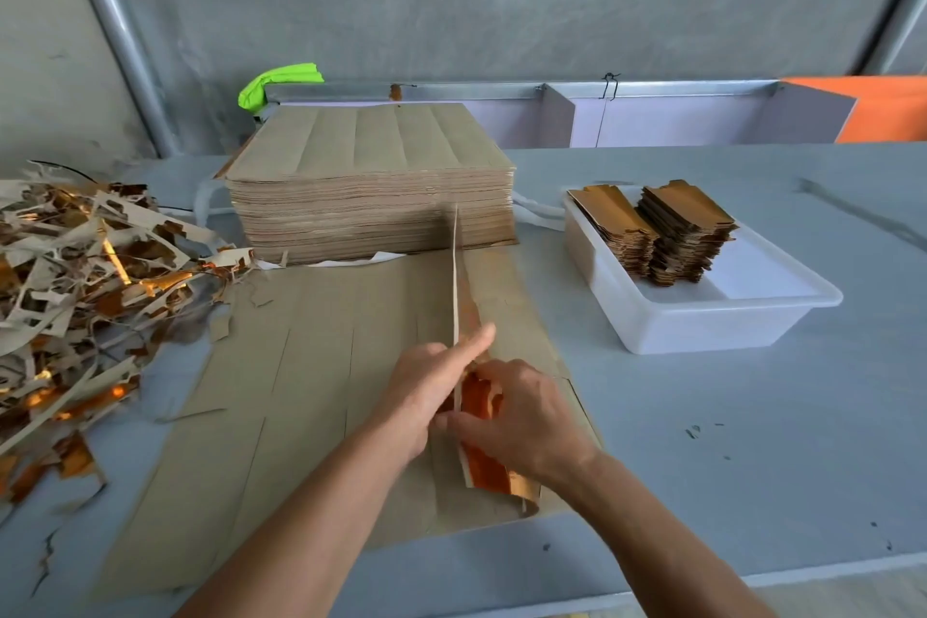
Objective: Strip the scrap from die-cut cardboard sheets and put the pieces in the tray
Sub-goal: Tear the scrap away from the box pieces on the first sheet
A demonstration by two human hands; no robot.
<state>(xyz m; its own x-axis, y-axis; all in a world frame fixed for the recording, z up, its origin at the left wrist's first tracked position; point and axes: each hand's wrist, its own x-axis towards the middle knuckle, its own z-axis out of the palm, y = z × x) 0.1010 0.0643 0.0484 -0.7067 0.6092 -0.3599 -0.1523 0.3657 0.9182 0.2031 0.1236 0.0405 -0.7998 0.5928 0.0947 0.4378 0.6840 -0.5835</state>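
Head-camera view: a die-cut cardboard sheet [321, 391] is laid flat at the worktop's [752, 442] near edge, its slits running near to far. A strip [456, 276] is lifted on edge, pinched in the curled fingers of the left hand [426, 391]; the right hand [521, 412] grips its copper-foil lower end. Stripped pieces [662, 236] are stacked in a white tray [712, 321] toward the right edge. No writing is legible.
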